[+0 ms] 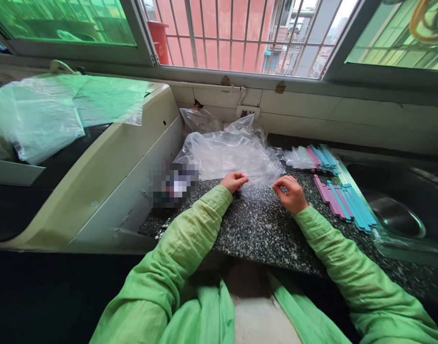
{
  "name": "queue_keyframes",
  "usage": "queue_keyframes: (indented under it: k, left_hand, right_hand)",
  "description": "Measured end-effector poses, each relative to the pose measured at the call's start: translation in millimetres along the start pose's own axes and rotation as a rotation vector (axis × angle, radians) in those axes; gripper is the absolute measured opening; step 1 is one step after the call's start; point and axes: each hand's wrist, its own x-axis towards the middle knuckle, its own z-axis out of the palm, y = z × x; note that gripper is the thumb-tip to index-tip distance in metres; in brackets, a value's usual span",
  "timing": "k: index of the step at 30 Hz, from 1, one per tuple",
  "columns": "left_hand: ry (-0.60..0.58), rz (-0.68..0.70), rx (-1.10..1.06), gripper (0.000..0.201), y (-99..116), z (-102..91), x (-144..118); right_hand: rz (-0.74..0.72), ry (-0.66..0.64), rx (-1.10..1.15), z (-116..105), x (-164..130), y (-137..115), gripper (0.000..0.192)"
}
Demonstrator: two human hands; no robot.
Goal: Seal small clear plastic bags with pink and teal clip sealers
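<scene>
A heap of clear plastic bags (226, 153) lies on the speckled dark counter (254, 224), below the window. My left hand (234, 182) is closed in a pinch at the near edge of the heap. Across a small gap, my right hand (290, 193) also pinches, its thumb and forefinger together. Thin clear plastic stretches between the two hands, and its edge appears to run into both pinches. How much of it each hand holds is hard to see. Pink and blue plastic strips (344, 203) lie in a row to the right of my right hand.
More strips (322, 157) and small clear packets (300, 157) lie further back. A steel sink (398, 215) is at the right. On the left stands a bulky cream machine (111, 177) with plastic sheets (61, 110) on top. A wall socket (248, 112) sits behind the heap.
</scene>
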Motion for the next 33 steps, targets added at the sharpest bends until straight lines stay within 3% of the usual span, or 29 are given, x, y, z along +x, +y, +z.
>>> queue_keyframes:
  k: [14,25,30,33]
  left_hand:
    - [0.051,0.213,0.351,0.010,-1,-8.1,5]
    - [0.038,0.303,0.382,0.010,-6,-5.8,7]
    - [0.014,0.355,0.408,0.009,-3,-3.0,2]
    - [-0.082,0.355,0.431,0.008,1,0.5,-4]
  right_hand:
    - [0.045,-0.048,-0.017,-1,0,3,0.012]
    - [0.111,0.004,0.056,-3,0,3,0.012]
    - [0.286,0.145,0.025,-8,0,3,0.014]
    - [0.292,0.248,-0.040,-14,4,0,0.014]
